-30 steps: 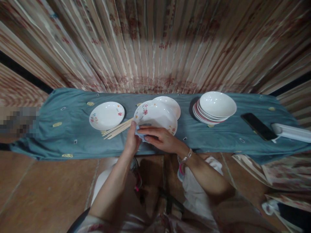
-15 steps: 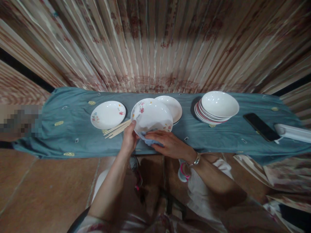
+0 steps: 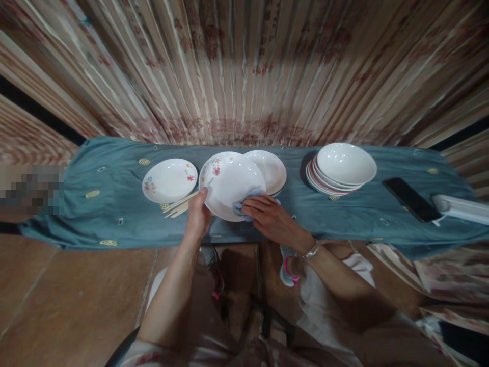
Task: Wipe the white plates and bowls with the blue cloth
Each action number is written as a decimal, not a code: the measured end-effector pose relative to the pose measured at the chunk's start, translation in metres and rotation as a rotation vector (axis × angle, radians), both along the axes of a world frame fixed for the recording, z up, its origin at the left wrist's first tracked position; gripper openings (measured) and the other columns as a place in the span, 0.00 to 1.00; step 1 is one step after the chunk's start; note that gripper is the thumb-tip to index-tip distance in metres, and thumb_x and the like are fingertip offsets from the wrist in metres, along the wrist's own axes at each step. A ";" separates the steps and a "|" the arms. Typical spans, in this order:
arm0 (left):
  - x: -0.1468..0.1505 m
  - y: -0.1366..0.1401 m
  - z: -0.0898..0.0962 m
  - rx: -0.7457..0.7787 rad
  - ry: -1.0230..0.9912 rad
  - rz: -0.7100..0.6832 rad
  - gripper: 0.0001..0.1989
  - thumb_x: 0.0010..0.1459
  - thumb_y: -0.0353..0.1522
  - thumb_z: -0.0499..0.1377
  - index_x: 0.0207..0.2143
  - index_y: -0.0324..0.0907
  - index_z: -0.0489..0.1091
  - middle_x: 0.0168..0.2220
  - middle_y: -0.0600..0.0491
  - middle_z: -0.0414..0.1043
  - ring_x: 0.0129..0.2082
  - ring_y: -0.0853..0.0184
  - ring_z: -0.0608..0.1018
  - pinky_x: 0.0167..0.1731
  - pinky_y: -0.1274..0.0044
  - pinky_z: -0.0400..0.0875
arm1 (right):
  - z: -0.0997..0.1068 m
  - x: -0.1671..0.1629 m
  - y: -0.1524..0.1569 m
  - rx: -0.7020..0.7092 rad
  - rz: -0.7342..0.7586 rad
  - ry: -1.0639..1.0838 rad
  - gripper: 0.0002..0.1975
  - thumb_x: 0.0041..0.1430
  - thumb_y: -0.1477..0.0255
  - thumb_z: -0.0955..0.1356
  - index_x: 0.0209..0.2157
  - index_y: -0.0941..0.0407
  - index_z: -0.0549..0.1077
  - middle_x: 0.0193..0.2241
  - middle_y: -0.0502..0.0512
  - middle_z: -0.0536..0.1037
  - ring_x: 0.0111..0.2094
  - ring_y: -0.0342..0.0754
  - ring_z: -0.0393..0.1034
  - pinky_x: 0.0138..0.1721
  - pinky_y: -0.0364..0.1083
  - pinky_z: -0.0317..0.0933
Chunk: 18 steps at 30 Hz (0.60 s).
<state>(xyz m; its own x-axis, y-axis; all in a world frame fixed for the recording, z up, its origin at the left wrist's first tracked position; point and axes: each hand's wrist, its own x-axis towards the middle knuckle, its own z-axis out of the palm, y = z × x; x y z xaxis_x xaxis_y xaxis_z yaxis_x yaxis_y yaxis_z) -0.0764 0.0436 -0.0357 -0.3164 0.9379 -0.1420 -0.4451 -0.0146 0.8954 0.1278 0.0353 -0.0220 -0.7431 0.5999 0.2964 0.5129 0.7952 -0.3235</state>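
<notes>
My left hand (image 3: 199, 214) grips the left rim of a white flower-patterned plate (image 3: 229, 181), its thumb over the edge. A blue cloth (image 3: 244, 204) is bunched under the fingers of my right hand (image 3: 269, 216), which presses it on the plate's lower right part. Behind the held plate, partly covered by it, lies another white plate (image 3: 274, 171). Several wooden chopsticks (image 3: 179, 206) rest left of my left hand, beside a flowered plate (image 3: 170, 181) on the cloth-covered table.
A stack of white bowls (image 3: 344, 165) stands to the right on the teal tablecloth (image 3: 95, 219). Farther right are a black phone (image 3: 410, 199) and a white lamp-like object (image 3: 460, 209). A pleated curtain (image 3: 244, 71) hangs behind the table.
The held plate has shifted slightly left with my left hand. My right hand has slid the cloth rightward and up along the plate, from its near edge to its right side.
</notes>
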 end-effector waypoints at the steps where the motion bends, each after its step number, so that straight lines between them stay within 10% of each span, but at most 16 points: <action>1: 0.000 0.000 0.001 0.008 -0.008 0.009 0.22 0.41 0.47 0.64 0.32 0.37 0.73 0.33 0.49 0.78 0.40 0.58 0.78 0.36 0.75 0.74 | -0.001 0.002 0.002 0.013 -0.017 -0.002 0.24 0.54 0.83 0.61 0.52 0.55 0.67 0.53 0.59 0.70 0.57 0.52 0.59 0.59 0.56 0.51; 11: 0.002 -0.002 0.008 0.027 -0.077 0.020 0.23 0.43 0.45 0.63 0.37 0.38 0.74 0.37 0.48 0.79 0.45 0.55 0.77 0.40 0.72 0.74 | -0.003 0.017 0.010 -0.040 -0.160 0.083 0.26 0.54 0.74 0.65 0.56 0.52 0.64 0.66 0.58 0.47 0.67 0.59 0.34 0.60 0.65 0.40; 18: 0.006 -0.003 0.010 0.085 -0.136 0.025 0.24 0.47 0.44 0.62 0.44 0.39 0.72 0.43 0.47 0.78 0.50 0.55 0.75 0.48 0.70 0.71 | -0.007 0.007 0.011 -0.163 -0.324 0.498 0.19 0.61 0.65 0.62 0.54 0.49 0.67 0.65 0.52 0.52 0.66 0.52 0.42 0.64 0.57 0.41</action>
